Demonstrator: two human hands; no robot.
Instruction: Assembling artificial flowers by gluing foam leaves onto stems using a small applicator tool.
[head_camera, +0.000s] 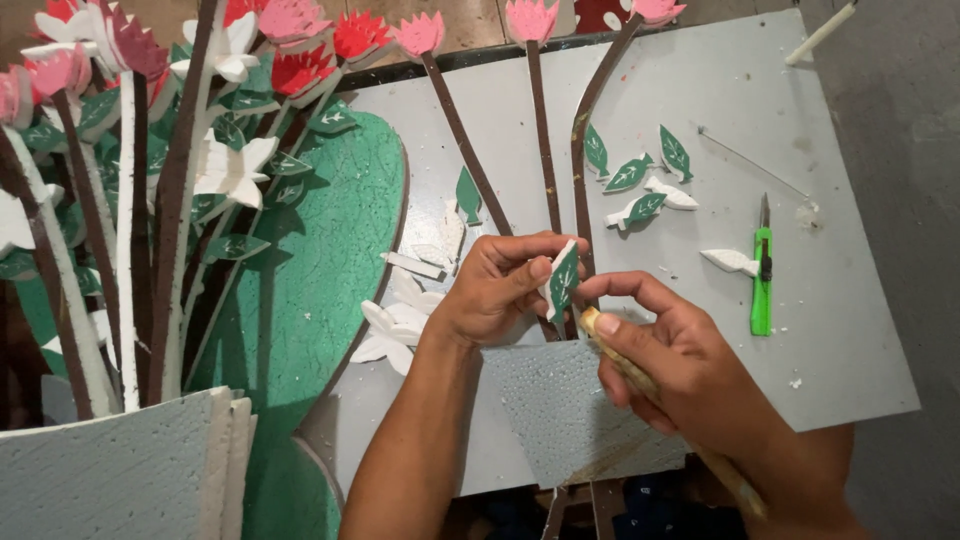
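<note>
My left hand (497, 287) pinches a small green foam leaf (563, 280) between thumb and fingers, holding it against a brown stem (581, 190). My right hand (680, 360) grips a thin wooden stick (640, 380) that runs down past my wrist, and its forefinger reaches toward the leaf. Both hands hover over a grey foam pot shape (560, 410) from which three brown stems with pink flower heads (530, 20) rise across a grey board (760, 90).
Loose green leaves (630, 172) and white leaf cutouts (730, 261) lie on the board beside a green utility knife (762, 280). A white foam flower (395, 325) lies left of my hands. A finished bouquet with red, pink and white flowers (200, 130) stands far left on a green base (320, 280).
</note>
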